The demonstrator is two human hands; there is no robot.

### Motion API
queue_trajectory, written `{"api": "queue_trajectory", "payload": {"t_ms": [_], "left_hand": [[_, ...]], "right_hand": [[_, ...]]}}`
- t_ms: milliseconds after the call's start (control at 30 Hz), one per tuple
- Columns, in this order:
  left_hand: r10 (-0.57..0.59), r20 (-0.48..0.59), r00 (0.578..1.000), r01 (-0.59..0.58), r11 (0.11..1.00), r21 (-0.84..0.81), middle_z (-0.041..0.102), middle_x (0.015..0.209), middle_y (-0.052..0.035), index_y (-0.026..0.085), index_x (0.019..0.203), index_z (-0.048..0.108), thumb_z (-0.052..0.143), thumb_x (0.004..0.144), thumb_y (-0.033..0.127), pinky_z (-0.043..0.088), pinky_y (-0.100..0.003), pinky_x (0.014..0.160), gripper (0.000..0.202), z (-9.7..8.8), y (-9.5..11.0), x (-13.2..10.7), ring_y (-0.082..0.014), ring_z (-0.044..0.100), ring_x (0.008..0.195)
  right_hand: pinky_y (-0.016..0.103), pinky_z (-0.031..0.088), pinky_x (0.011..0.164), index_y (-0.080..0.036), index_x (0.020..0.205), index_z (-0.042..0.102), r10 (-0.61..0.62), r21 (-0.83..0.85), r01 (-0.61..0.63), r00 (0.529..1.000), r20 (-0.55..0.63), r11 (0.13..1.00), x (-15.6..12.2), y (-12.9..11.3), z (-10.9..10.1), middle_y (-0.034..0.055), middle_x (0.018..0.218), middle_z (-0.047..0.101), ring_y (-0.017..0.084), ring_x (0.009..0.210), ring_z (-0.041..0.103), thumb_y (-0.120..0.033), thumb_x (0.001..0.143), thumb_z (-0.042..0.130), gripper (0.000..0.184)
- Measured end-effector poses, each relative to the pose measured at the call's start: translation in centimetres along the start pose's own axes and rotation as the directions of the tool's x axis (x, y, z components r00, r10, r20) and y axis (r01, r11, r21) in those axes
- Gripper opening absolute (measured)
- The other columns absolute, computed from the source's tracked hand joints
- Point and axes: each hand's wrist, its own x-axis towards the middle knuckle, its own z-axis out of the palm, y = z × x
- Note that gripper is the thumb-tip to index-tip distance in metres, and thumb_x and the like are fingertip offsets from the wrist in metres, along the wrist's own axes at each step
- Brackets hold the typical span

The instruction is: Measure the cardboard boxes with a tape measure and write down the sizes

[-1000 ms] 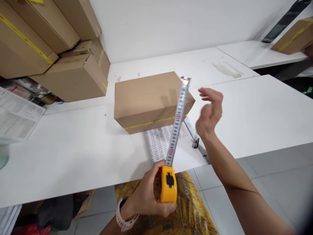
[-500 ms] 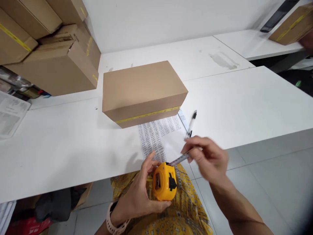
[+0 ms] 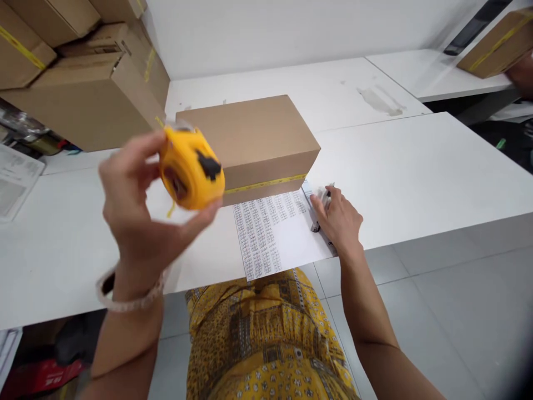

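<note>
My left hand [image 3: 137, 211] is raised above the white table [image 3: 416, 166] and grips a yellow tape measure [image 3: 191, 166], its blade drawn in. A closed cardboard box [image 3: 250, 136] with a yellow tape strip stands behind it, on the far end of a printed sheet of numbers [image 3: 270, 230]. My right hand [image 3: 339, 219] rests on the table at the sheet's right edge, its fingers curled over a pen [image 3: 322, 203]; whether it grips the pen is unclear.
Stacked cardboard boxes [image 3: 83, 94] fill the back left corner, with papers [image 3: 14, 178] beside them. Another box [image 3: 495, 44] sits on a far right table, a person's hand touching it. Tiled floor lies to the right below the table edge.
The tape blade has retracted. My left hand has lifted the tape measure up and to the left. My right hand let go of the blade and dropped onto the pen.
</note>
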Motion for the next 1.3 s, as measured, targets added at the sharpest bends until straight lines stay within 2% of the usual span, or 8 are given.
{"api": "queue_trajectory", "payload": {"t_ms": [200, 300, 433, 567, 800, 1000, 1167, 1300], "left_hand": [[0.010, 0.266, 0.964, -0.090, 0.953, 0.289, 0.067, 0.135, -0.0117, 0.027, 0.146, 0.053, 0.063, 0.093, 0.044, 0.057, -0.049, 0.089, 0.056, 2.9, -4.7, 6.2, -0.0257, 0.065, 0.121], [0.072, 0.232, 0.970, -0.146, 0.936, 0.319, 0.072, 0.128, -0.0061, 0.028, 0.137, 0.060, 0.068, 0.089, 0.046, 0.057, -0.046, 0.083, 0.051, 4.6, -6.4, 6.5, -0.0236, 0.067, 0.112], [0.350, -0.034, 0.936, -0.321, 0.892, 0.318, 0.072, 0.128, -0.0112, 0.016, 0.126, 0.065, 0.077, 0.083, 0.032, 0.058, -0.049, 0.095, 0.047, 6.0, -4.7, 3.5, -0.0284, 0.066, 0.113], [0.572, 0.217, 0.791, -0.560, 0.820, -0.121, 0.076, 0.110, -0.0085, 0.013, 0.123, 0.063, 0.064, 0.094, 0.022, 0.056, -0.041, 0.105, 0.030, 7.4, 0.3, -3.4, -0.0211, 0.070, 0.107], [0.506, 0.663, 0.552, -0.576, 0.806, -0.136, 0.058, 0.146, -0.0303, -0.004, 0.137, 0.055, 0.057, 0.097, 0.060, 0.040, -0.053, 0.119, 0.076, 9.8, 3.6, -11.6, -0.0403, 0.056, 0.137], [0.501, 0.649, 0.572, -0.650, 0.760, -0.014, 0.063, 0.142, -0.0265, 0.001, 0.136, 0.058, 0.052, 0.102, 0.026, 0.045, -0.051, 0.114, 0.043, 9.8, 4.0, -12.0, -0.0345, 0.064, 0.130], [0.477, 0.624, 0.619, -0.622, 0.783, 0.018, 0.068, 0.136, -0.0243, 0.002, 0.132, 0.062, 0.053, 0.101, 0.026, 0.047, -0.051, 0.111, 0.040, 10.0, 4.4, -12.3, -0.0349, 0.066, 0.127], [0.462, 0.634, 0.621, -0.610, 0.792, 0.021, 0.068, 0.138, -0.0223, 0.004, 0.133, 0.062, 0.054, 0.101, 0.028, 0.047, -0.051, 0.111, 0.040, 9.8, 4.5, -12.2, -0.0343, 0.066, 0.128]], "right_hand": [[0.037, 0.045, 0.071, -0.018, 0.137, 0.060, -0.117, 0.020, 0.117, 0.993, 0.022, 0.993, 0.1, 0.6, 0.2, 0.0159, 0.111, 0.074, 0.028, 0.086, 0.066, -0.031, 0.097, 0.041, 0.047], [0.035, 0.047, 0.066, -0.017, 0.122, 0.070, -0.036, 0.358, 0.061, 0.997, -0.075, 0.932, 0.1, 1.8, 0.5, 0.0096, 0.088, 0.073, 0.021, 0.070, 0.063, -0.029, 0.091, 0.046, 0.041], [0.035, 0.054, 0.066, -0.022, 0.112, 0.072, 0.052, 0.913, 0.047, 0.996, -0.075, 0.406, -1.0, 3.7, -0.4, 0.0052, 0.083, 0.073, 0.019, 0.070, 0.067, -0.038, 0.086, 0.059, 0.034], [0.034, 0.056, 0.066, -0.028, 0.110, 0.072, -0.055, 0.979, 0.124, 0.992, -0.117, 0.161, -3.6, 3.9, -2.6, 0.0027, 0.086, 0.076, 0.019, 0.075, 0.071, -0.040, 0.080, 0.076, 0.033], [0.029, 0.042, 0.049, -0.025, 0.076, 0.060, -0.190, 0.962, 0.068, 0.982, -0.017, 0.263, -6.2, -1.1, -1.4, -0.0053, 0.049, 0.052, 0.013, 0.044, 0.048, -0.068, 0.096, 0.053, 0.048], [0.039, 0.061, 0.080, -0.025, 0.117, 0.071, -0.342, 0.869, -0.150, 0.877, 0.337, 0.472, -4.9, -3.4, 0.7, 0.0062, 0.097, 0.077, 0.022, 0.091, 0.074, -0.069, 0.087, 0.066, 0.054], [0.028, 0.053, 0.062, -0.022, 0.083, 0.067, -0.284, 0.808, -0.029, 0.928, 0.240, 0.589, -4.3, -3.9, 2.2, 0.0001, 0.077, 0.067, 0.014, 0.069, 0.061, -0.047, 0.091, 0.070, 0.026], [0.027, 0.051, 0.063, -0.024, 0.095, 0.066, -0.291, 0.787, 0.033, 0.938, 0.189, 0.616, -4.6, -3.7, 2.9, -0.0001, 0.083, 0.065, 0.013, 0.070, 0.058, -0.044, 0.096, 0.063, 0.021]]}}
